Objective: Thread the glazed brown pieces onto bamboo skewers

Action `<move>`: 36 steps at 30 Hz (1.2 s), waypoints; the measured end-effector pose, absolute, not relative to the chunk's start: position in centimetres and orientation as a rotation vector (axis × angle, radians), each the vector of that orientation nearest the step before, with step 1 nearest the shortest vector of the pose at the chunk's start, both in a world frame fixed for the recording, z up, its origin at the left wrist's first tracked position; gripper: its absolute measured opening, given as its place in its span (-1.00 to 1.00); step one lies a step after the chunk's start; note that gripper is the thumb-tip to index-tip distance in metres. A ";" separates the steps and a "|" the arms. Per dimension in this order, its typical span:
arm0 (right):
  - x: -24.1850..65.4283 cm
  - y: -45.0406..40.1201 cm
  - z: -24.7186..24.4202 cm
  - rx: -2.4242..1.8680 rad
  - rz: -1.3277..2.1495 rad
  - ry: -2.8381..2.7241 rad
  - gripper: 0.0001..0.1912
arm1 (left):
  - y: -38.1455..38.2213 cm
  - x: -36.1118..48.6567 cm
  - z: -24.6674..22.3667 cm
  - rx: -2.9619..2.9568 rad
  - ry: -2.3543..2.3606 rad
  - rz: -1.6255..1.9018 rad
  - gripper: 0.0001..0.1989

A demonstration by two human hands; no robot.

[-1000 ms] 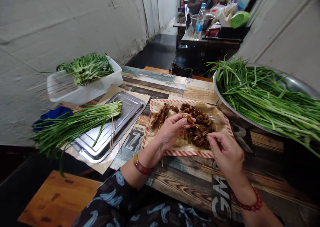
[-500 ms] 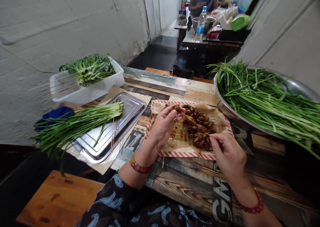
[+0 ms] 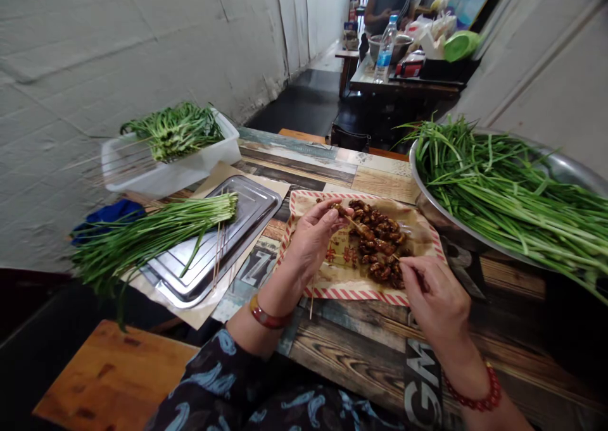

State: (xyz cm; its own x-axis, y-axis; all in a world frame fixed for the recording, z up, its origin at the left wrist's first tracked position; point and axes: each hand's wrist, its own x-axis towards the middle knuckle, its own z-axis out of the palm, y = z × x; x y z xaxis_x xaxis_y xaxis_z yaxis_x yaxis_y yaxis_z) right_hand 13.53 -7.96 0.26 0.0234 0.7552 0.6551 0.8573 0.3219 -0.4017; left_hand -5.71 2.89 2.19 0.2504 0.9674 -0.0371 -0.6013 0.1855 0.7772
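Observation:
Between my hands runs a thin wooden skewer (image 3: 352,221) with dark brown, glossy food pieces on it. My left hand (image 3: 311,231) is closed, its thumb and fingers pinching a brown piece at the skewer's far left end. At the other end, my right hand (image 3: 439,292) pinches the skewer between thumb and forefinger, its other fingers curled. Below lies a pile of similar brown pieces (image 3: 375,228) on a paper-lined tray (image 3: 327,292) with a red-and-white striped rim. What these pieces are, I cannot tell. A bare skewer (image 3: 311,301) sticks out over the tray's near edge.
On the left, a bundle of green chives (image 3: 156,231) and skewers lie on an upturned metal tray (image 3: 190,285). Behind it stands a white bin (image 3: 190,165) with skewered greens. A large metal bowl (image 3: 437,206) of long greens stands right. Farther back, a person (image 3: 384,4) is by another table.
The view has shifted slightly, so things sit a little farther right. Both hands keep their pinch on the skewer, with hardly any movement.

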 end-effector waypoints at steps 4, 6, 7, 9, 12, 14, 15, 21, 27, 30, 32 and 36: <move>13.4 -8.0 0.3 -1.437 -0.167 -1.763 -0.92 | 2.9 -5.7 2.1 0.752 0.627 1.222 -0.72; 13.4 -8.0 0.2 -1.433 -0.174 -1.766 -0.92 | 2.9 -5.7 2.0 0.760 0.636 1.236 -0.74; 13.4 -8.0 0.2 -1.434 -0.171 -1.766 -0.92 | 2.9 -5.7 2.0 0.761 0.640 1.239 -0.75; 13.3 -8.0 0.2 -1.440 -0.161 -1.762 -0.92 | 2.9 -5.7 2.0 0.758 0.648 1.237 -0.76; 13.3 -8.0 0.2 -1.447 -0.165 -1.757 -0.93 | 2.9 -5.5 1.9 0.749 0.647 1.235 -0.77; 13.2 -8.0 0.2 -1.448 -0.175 -1.753 -0.93 | 2.8 -5.4 1.7 0.752 0.638 1.240 -0.78; 13.2 -8.0 0.2 -1.451 -0.176 -1.755 -0.93 | 2.8 -5.4 1.7 0.760 0.632 1.237 -0.78; 13.0 -8.1 0.2 -1.458 -0.210 -1.760 -0.94 | 2.5 -5.1 1.6 0.797 0.628 1.212 -0.79; 12.9 -8.2 0.3 -1.473 -0.224 -1.770 -0.93 | 2.3 -5.0 1.8 0.821 0.643 1.204 -0.79; 12.8 -8.2 0.3 -1.456 -0.195 -1.781 -0.92 | 2.1 -4.9 1.9 0.818 0.658 1.185 -0.78; 12.7 -8.2 0.3 -1.454 -0.187 -1.782 -0.93 | 2.0 -4.8 1.9 0.805 0.674 1.172 -0.78; 12.8 -8.1 0.3 -1.464 -0.190 -1.772 -0.92 | 1.9 -4.7 2.1 0.788 0.679 1.172 -0.80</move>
